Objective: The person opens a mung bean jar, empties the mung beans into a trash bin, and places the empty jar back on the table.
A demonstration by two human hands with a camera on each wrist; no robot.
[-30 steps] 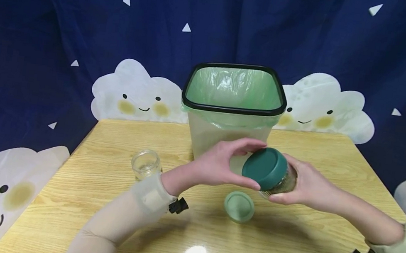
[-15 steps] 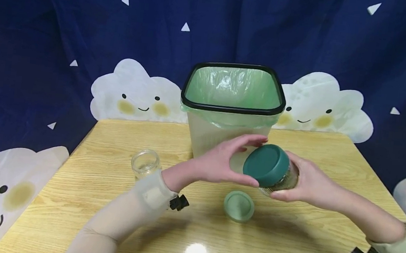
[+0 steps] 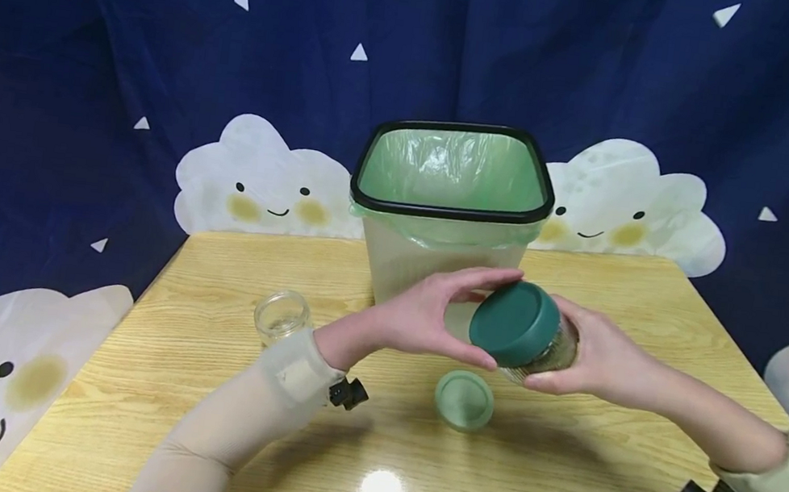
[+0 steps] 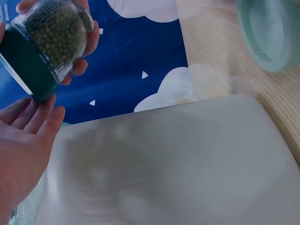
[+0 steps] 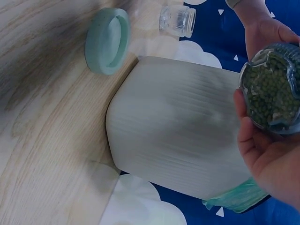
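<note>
My right hand (image 3: 601, 355) grips a clear ribbed jar (image 3: 559, 352), which tilts so its dark green lid (image 3: 513, 322) faces left. Small green beans (image 5: 267, 89) show through the glass in the right wrist view. My left hand (image 3: 423, 314) spans the lid, fingertips at its upper edge and thumb at its lower edge. In the left wrist view the fingers (image 4: 44, 117) meet the lid's rim. Both hands are above the table, before the bin. Below them a pale green round lid (image 3: 464, 401) lies on the tabletop.
A whitish bin (image 3: 407, 260) with a black rim and green bag stands at the back centre. Left of it on the wooden table (image 3: 542, 490) is a small clear glass jar (image 3: 281, 318), partly behind my left forearm. A blue cloud-patterned curtain (image 3: 300, 48) hangs behind.
The fingers of my left hand loosened a little from the lid, then came back against it. The jar rose slightly and settled again, still in my right hand.
</note>
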